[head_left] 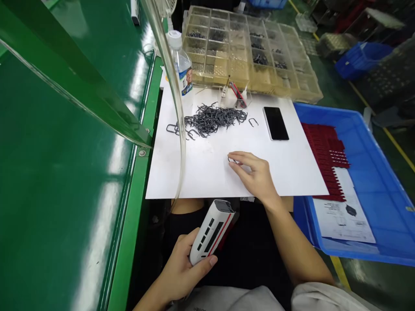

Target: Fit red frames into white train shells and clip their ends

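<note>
- Left hand (186, 265) wraps round one white case (211, 233), in front of the counter (207, 177).
- Right hand (254, 168) pinches one dark clip (231, 160) over the counter.
- One clip pile (215, 119), too many to count.
- One phone (276, 123), one bottle (184, 67).

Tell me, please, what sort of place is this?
Probably a factory workstation: a heap of dark clips on a white board, a compartmented parts tray and a blue bin of red pieces.

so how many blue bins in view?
3: a near bin right of the white work surface, a far bin in the background at right, and a cut-off bin at the top edge. Others may be hidden.
</note>
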Tool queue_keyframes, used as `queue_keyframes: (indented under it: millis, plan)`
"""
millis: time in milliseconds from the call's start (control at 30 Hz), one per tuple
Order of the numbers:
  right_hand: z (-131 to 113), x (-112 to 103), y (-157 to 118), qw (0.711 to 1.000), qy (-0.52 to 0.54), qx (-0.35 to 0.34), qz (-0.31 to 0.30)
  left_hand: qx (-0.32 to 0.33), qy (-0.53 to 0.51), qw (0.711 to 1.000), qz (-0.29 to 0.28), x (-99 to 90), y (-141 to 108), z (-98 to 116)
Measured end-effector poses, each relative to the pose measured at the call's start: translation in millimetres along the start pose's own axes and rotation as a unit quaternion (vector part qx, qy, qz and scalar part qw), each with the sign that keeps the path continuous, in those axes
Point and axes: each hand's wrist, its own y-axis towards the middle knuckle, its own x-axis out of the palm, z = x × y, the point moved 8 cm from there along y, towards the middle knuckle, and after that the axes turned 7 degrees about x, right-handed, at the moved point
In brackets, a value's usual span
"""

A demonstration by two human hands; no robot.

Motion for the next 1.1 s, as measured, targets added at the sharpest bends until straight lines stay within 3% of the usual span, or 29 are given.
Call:
queue_keyframes:
  millis: [100,167,233,400,600,733,867,1100]
  plan:
    - [-44,-8,-33,0.977,0.179,0.012,-0.113,0.034,0.066,0.997,-0.004,-0.6,-1,9]
    - [-73,-12,-54,0.961,0.214,-0.012,-0.174,0.049,0.076,0.996,-0.014,2.2,-2,11]
    - [-88,-16,-69,0.963,0.199,-0.035,-0.180,0.063,0.074,0.995,-0.020,5.1,-2,12]
    - [-90,-21,-88,0.976,0.138,-0.084,-0.148,0.103,0.091,0.990,-0.040,13.0,-1,23]
    - [-91,-31,-102,0.978,0.150,-0.067,-0.132,0.151,0.066,0.985,-0.059,20.9,-1,41]
    - [-103,-34,-115,0.983,0.061,-0.128,-0.116,0.163,0.047,0.983,-0.068,25.4,-2,42]
    - [-108,-36,-132,0.969,-0.017,-0.217,-0.116,0.163,0.041,0.983,-0.073,29.5,-4,41]
    - [-110,-50,-157,0.955,-0.087,-0.262,-0.108,0.146,-0.038,0.977,-0.148,48.3,-8,47]
